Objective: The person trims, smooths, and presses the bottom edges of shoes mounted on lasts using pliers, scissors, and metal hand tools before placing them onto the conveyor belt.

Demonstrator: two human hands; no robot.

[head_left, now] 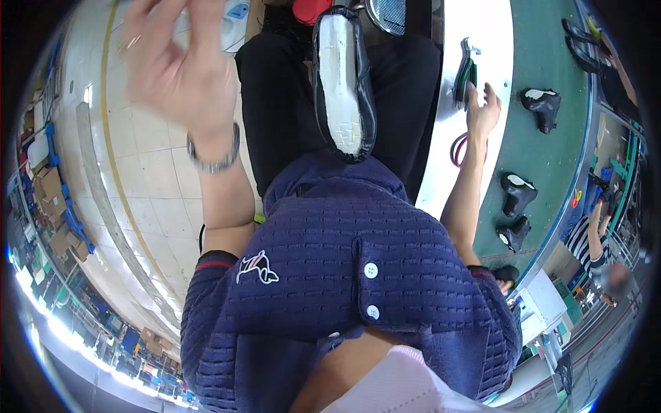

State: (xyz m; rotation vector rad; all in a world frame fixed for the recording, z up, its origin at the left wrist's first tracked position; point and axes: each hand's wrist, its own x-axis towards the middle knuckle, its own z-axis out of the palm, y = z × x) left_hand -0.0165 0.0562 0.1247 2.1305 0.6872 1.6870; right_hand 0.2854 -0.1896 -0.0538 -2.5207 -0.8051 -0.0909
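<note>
A black shoe upper (343, 89) lies sole side up across my lap between my thighs, its white underside bare. Neither hand is on it. My left hand (180, 69) is raised at the upper left, over the tiled floor, smeared by motion; its fingers look apart and I see nothing in them. On the right, my right hand (484, 113) is over the white bench with fingers apart. A fingertip is at the end of a dark tool with green on its handle (466, 76); the tool's exact kind is unclear.
A reddish ring, perhaps a tape roll (458, 149), lies by my right wrist on the white bench (475, 17). Beyond it, a green belt (509, 151) carries several black shoe uppers (518, 195). A red round thing (311, 10) is ahead of my knees. Another person (592, 237) is at far right.
</note>
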